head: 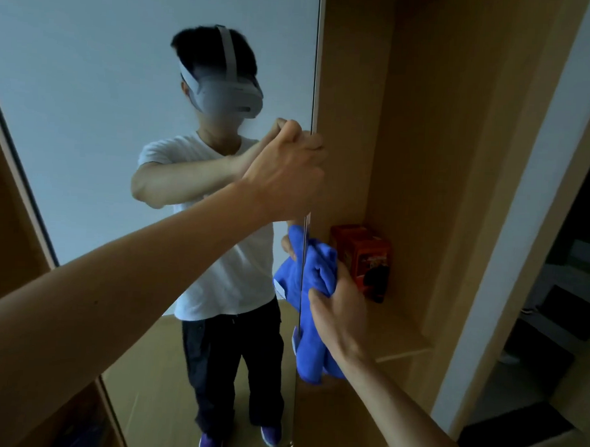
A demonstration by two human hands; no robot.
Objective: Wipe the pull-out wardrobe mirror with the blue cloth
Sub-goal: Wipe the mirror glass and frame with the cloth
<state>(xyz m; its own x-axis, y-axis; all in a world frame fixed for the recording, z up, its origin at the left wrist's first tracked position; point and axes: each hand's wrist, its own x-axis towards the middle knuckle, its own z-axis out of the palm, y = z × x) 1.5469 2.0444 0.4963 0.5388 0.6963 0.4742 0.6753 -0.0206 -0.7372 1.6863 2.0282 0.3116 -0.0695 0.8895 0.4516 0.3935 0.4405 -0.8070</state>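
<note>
While the left hand (284, 170) curls around the right-hand edge of the pull-out mirror (105, 113), its fingers wrap over the thin frame edge at about chest height, closed tight on it. Forearm reaches in from lower left, bare.

Right hand (339, 304) lower down, just beside the same mirror edge. It is closed on a bunched blue cloth (319, 282); fingers pinch the upper folds, the rest of the cloth hangs below the hand in a loose wad. A small white label shows on the cloth near the mirror edge. Cloth sits right at the edge of the glass; whether it presses the glass itself I cannot tell, though its reflection meets it along the edge.

Mirror is tall, stands on edge, tilted in this wide view, running from top of frame down to near the floor. It reflects a person in a white T-shirt, dark trousers, purple shoes and a pale headset, plus a plain light wall.

Behind the mirror edge: a wooden wardrobe compartment (426, 127) with a shelf (397, 332). On the shelf stands a red box (366, 260) with a dark printed front, near the cloth but apart from it. Far right, a white door frame (508, 266) and a dim room beyond.
</note>
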